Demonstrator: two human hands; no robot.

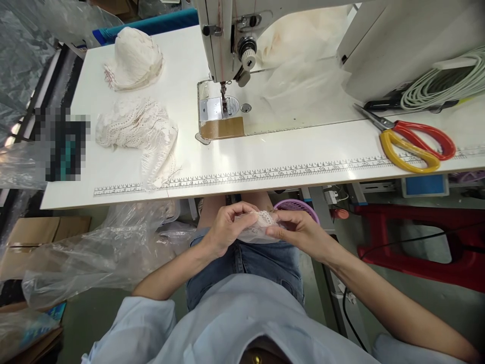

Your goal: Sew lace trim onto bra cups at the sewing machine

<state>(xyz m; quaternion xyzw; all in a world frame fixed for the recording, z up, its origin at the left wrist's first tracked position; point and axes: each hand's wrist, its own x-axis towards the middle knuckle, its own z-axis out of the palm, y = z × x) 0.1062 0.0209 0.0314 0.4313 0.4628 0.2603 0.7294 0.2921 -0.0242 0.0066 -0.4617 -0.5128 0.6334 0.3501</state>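
White lace piece (266,219): we see it between the two hands, above the lap and just short of the table, with sheer fabric (257,235) hanging below it.
Left hand (235,222): thumb and forefinger pinched together on the lace's left end, so we call this grip closed on it.
Right hand (297,227): thumb and fingers clamped on the lace's right end; we see the two hands close together, the lace spanning the gap.
Jeans (257,263): directly beneath the grip, on the seated person's legs.
Purple basket (299,203): we find its rim just beyond the right hand, partly hidden by it.
White table (303,151): beyond the grip, a printed ruler (242,177) running along its near edge.
Sewing machine (220,40): farther beyond the grip and a little left, its needle end over the metal plate.
Lace heap (136,124): on the table, beyond and left of the grip; we see a cream cloth bundle (134,58) behind it.
Scissors (411,144): well to the right of the grip, one handle red, one yellow.
Red stool (413,242): on the floor, right of the grip.
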